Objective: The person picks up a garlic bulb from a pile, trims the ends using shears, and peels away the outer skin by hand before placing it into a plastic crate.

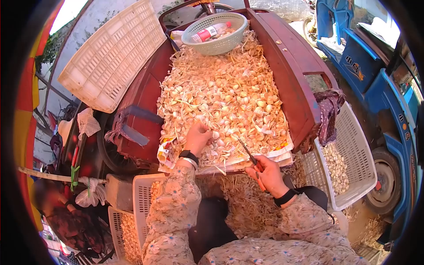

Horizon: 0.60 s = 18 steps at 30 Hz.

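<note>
A thick heap of garlic cloves, with loose skins and stalks, covers the bed of a dark red cart. My left hand is at the heap's near left part, its fingers curled together over the cloves. What lies between those fingers, if anything, I cannot make out. Farther right, at the bed's near edge, my right hand is closed around the handles of a pair of scissors. The dark blades point up and left, over the garlic. Part of the orange handle shows under my fingers.
A pale green basket holding a plastic bottle sits at the heap's far end. White crates with cloves stand right and left below the cart. An upright crate leans left. A blue vehicle stands right; another person sits lower left.
</note>
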Each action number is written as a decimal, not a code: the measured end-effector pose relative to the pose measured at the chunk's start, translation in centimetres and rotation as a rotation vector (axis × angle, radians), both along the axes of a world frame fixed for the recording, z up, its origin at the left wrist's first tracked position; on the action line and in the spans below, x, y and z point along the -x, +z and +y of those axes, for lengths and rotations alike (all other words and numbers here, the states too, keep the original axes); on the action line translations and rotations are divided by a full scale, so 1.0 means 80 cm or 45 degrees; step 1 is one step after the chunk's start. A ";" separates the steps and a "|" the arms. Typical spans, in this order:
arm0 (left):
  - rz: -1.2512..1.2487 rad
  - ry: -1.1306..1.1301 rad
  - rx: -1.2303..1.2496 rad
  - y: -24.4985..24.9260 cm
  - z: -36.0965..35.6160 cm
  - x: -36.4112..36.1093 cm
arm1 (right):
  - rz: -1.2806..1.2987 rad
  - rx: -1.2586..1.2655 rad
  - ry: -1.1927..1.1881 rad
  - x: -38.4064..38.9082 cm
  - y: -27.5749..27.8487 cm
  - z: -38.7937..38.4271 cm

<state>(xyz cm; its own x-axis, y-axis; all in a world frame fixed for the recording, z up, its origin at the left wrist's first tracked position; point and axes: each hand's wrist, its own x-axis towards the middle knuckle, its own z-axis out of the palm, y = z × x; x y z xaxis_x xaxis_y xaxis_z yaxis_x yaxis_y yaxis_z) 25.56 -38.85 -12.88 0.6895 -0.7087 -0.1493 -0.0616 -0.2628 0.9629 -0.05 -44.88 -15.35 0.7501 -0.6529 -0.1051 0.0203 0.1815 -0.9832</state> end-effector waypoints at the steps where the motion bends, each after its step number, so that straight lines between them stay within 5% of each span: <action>1: -0.051 -0.023 -0.048 -0.008 -0.001 -0.006 | -0.010 -0.007 -0.007 -0.001 -0.002 0.000; 6: -0.371 -0.115 -0.416 -0.044 -0.005 -0.023 | 0.062 0.162 -0.033 -0.002 -0.005 -0.001; 9: -0.961 -0.135 -0.406 -0.050 -0.011 -0.013 | 0.054 0.259 -0.045 -0.003 -0.008 0.000; 12: -0.946 -0.228 -0.264 -0.033 -0.014 -0.001 | 0.114 0.066 0.051 0.004 0.015 -0.002; 15: -0.021 -0.024 -0.005 -0.002 -0.007 0.017 | 0.108 -0.011 0.081 0.008 0.014 -0.005; 18: 0.460 -0.006 0.211 0.035 0.016 0.054 | 0.078 0.213 0.021 0.010 0.013 0.007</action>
